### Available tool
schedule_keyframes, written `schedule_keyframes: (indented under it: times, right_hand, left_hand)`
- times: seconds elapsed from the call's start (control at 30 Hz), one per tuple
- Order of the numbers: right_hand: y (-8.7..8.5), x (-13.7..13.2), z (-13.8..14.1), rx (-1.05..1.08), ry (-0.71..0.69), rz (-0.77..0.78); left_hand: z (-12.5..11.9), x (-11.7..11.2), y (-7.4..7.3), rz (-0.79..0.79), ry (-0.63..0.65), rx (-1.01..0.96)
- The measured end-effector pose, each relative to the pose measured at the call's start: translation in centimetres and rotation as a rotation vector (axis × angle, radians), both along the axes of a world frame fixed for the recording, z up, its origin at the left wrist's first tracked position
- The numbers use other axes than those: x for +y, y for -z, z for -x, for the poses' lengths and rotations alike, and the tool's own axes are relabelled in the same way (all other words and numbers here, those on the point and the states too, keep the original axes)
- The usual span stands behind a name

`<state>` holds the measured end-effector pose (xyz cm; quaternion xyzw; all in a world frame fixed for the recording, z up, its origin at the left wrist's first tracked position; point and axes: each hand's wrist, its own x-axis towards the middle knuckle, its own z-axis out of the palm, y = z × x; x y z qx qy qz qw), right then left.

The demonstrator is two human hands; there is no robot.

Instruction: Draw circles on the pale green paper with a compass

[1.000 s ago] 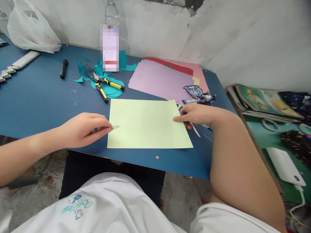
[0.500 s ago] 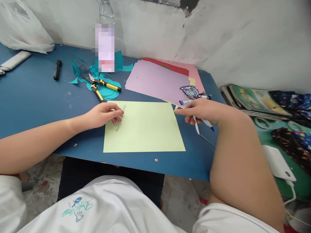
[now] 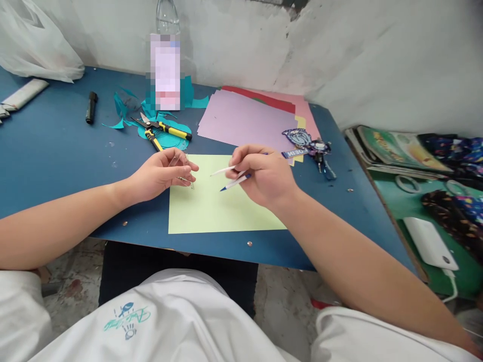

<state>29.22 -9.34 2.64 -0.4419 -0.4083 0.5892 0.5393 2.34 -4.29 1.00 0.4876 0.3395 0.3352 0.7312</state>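
Observation:
My left hand (image 3: pixel 160 173) is closed around a clear plastic set square (image 3: pixel 191 185), its fingers covering most of it. It hovers over the left part of a pale yellow-green paper sheet (image 3: pixel 204 213) lying near the table's front edge. Above the sheet's right half, my right hand (image 3: pixel 264 176) grips a white drawing compass (image 3: pixel 222 171) with a blue-tipped pen leg. Both its points face left, toward my left hand, and are apart from the paper. The palm and fingers hide the compass's upper part.
Behind the sheet lie yellow-handled snips (image 3: pixel 175 131) on teal paper cutouts (image 3: pixel 177 146). A phone (image 3: pixel 168 75) leans on a bottle (image 3: pixel 167 17). Coloured sheets (image 3: pixel 245 115) and a patterned charm (image 3: pixel 298 138) lie back right; a black marker (image 3: pixel 91 107) and plastic bag (image 3: pixel 45 45) left.
My right hand has swung left from beside the charm to over the sheet, turning the compass points leftward. My left hand has lifted and tilted the set square slightly.

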Motion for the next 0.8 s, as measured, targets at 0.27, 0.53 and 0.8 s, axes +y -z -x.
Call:
schedule_keyframes:
  times: [0.27, 0.53, 0.8]
  right_hand:
    - [2.8, -0.9, 2.0, 0.129, 0.015, 0.000]
    - [3.8, -1.4, 2.2, 0.078, 0.047, 0.016]
    - [4.0, -2.5, 1.4, 0.025, -0.019, -0.041]
  left_hand:
    - [0.1, -0.3, 0.6, 0.032, 0.021, 0.021]
    - [-0.3, -0.5, 0.2, 0.039, 0.035, 0.011]
    - [-0.7, -0.6, 0.8, -0.010, -0.017, 0.009]
